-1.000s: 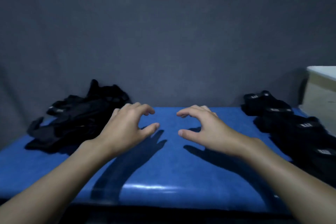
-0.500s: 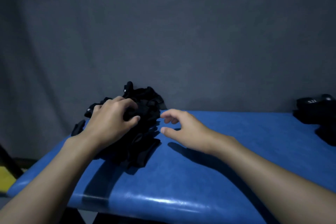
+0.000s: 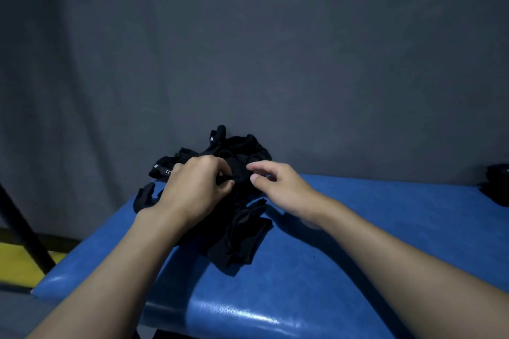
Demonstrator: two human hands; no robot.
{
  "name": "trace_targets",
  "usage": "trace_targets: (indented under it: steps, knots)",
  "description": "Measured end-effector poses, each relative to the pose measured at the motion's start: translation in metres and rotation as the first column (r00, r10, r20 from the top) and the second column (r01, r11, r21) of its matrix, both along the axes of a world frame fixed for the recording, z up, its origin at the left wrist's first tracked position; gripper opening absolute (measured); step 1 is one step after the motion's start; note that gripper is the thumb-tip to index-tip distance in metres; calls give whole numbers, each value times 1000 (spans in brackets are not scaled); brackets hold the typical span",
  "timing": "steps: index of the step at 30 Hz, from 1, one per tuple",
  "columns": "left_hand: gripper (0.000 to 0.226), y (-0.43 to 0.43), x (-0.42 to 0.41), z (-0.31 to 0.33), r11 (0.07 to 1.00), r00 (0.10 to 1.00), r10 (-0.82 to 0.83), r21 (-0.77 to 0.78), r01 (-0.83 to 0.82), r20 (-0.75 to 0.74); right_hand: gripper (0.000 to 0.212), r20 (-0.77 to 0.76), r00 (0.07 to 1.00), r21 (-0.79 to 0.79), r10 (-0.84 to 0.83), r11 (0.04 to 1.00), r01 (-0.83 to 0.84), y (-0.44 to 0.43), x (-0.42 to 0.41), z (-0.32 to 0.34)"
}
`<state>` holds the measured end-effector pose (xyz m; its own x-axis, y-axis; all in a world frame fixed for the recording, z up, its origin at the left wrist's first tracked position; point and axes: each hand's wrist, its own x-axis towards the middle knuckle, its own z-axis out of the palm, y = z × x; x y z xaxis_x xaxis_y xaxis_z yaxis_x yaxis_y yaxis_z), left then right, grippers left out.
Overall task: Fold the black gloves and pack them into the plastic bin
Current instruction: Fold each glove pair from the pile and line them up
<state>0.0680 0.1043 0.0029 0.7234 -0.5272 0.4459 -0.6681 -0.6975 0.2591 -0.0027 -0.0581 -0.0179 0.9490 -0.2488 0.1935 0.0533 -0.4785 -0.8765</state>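
A glossy blue surface (image 3: 330, 242) stands against a grey cloth backdrop (image 3: 275, 49). The black gloves (image 3: 239, 234) lie heaped at its left end. The left hand (image 3: 192, 190) has its grip clamped on a glove atop the heap; the right hand (image 3: 281, 187) hovers alongside, grip apart.

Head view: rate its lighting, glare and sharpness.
Head view: dim, bluish light; the gloves merge into one black mass, with folds barely readable. Head view: a glare streak runs along the near edge of the table. Head view: slightly soft overall, nothing crisp.
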Motion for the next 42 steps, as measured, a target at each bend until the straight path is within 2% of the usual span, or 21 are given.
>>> trace_targets:
  steps: [4, 8, 11, 15, 18, 21, 24, 27, 29, 31, 33, 35, 36, 39, 42]
  knots:
    - [7, -4, -6, 4, 992, 1000, -26, -122, 27, 13, 31, 43, 997, 53, -57, 997, 55, 0, 0, 6]
    - [13, -10, -16, 12, 959, 994, -109, -260, 112, 23, 24, 189, 974, 138, -126, 985, 101, -4, -9, 18]
    - [7, -17, -25, 16, 902, 973, -228, -381, 204, -19, 13, 299, 932, 277, -205, 953, 121, -10, -20, 31]
    - [9, -26, -30, 24, 804, 958, -287, -545, 236, -10, 11, 374, 863, 377, -340, 906, 193, -25, -34, 39]
    - [10, -35, -29, 24, 774, 947, -318, -589, 233, -43, 16, 355, 861, 411, -363, 888, 205, -38, -49, 42]
    - [33, -48, -34, 21, 779, 912, -380, -587, 223, -158, 19, 333, 872, 426, -359, 882, 201, -46, -64, 44]
    - [48, -64, -43, 22, 745, 825, -490, -627, 228, -282, 19, 318, 889, 419, -329, 890, 179, -54, -77, 46]
    - [32, -78, -53, 23, 742, 764, -538, -629, 229, -356, 18, 305, 901, 408, -309, 897, 170, -62, -87, 46]
    - [12, -87, -59, 22, 729, 745, -562, -640, 242, -358, 17, 291, 909, 382, -298, 907, 176, -69, -94, 43]
    - [2, -95, -63, 21, 711, 743, -571, -662, 235, -349, 23, 242, 938, 418, -249, 899, 131, -79, -102, 38]
    - [2, -101, -65, 19, 692, 749, -564, -694, 198, -348, 36, 126, 978, 454, -165, 887, 91, -90, -112, 30]
    - [6, -106, -66, 19, 670, 758, -551, -726, 153, -349, 39, 8, 993, 349, -117, 931, 107, -100, -121, 21]
    - [10, -107, -66, 19, 659, 759, -546, -741, 126, -356, 32, -34, 992, 278, -119, 953, 124, -103, -124, 17]
    - [12, -109, -63, 17, 641, 750, -537, -765, 65, -386, 9, -16, 981, 229, -195, 954, 193, -107, -131, 14]
    - [11, -112, -62, 14, 670, 720, -529, -742, 30, -448, 10, 48, 957, 297, -286, 919, 260, -115, -136, 16]
